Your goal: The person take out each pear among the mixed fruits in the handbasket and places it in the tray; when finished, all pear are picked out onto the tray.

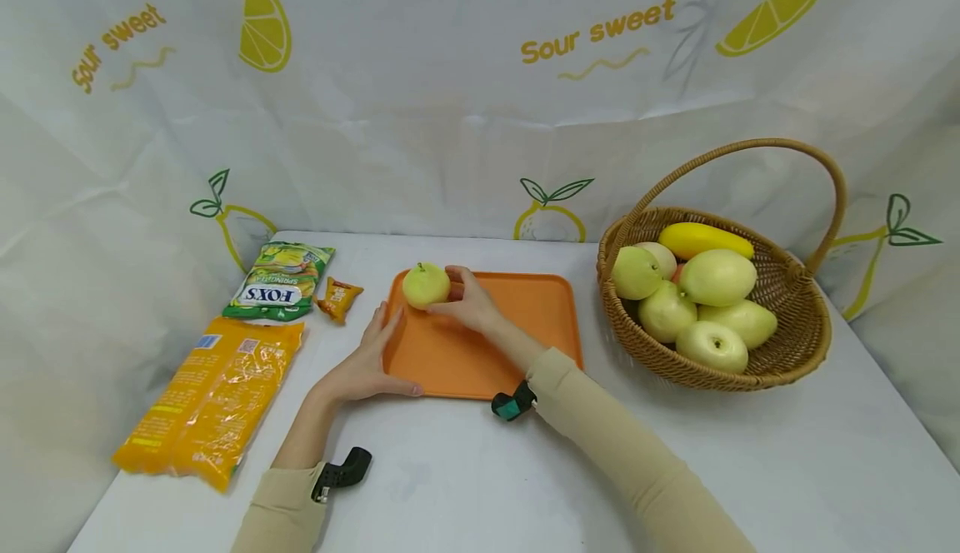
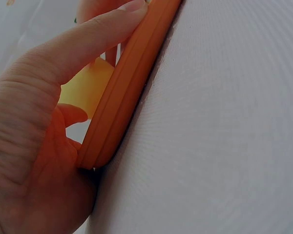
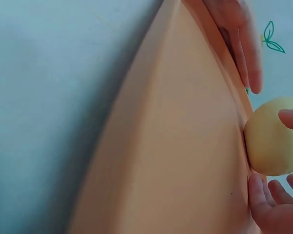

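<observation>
A round yellow-green apple [image 1: 426,286] with a short stem sits upright at the far left corner of an orange tray [image 1: 517,320]. My right hand [image 1: 468,301] holds it from the right side, thumb in front and fingers behind. The right wrist view shows the apple [image 3: 271,141] partly behind a digit. At the tray's near left corner is my left hand [image 1: 367,366], its fingers stretched along the left edge and its thumb on the near edge. In the left wrist view, the thumb of the left hand [image 2: 44,73] lies straight along the tray's rim [image 2: 132,73].
A wicker basket [image 1: 806,332] with a tall handle holds several pale green fruits and a yellow one, to the right. On the left lie a green FOX'S candy bag [image 1: 277,281], a small orange-wrapped sweet [image 1: 339,299] and a large orange packet [image 1: 213,399]. A printed cloth hangs behind.
</observation>
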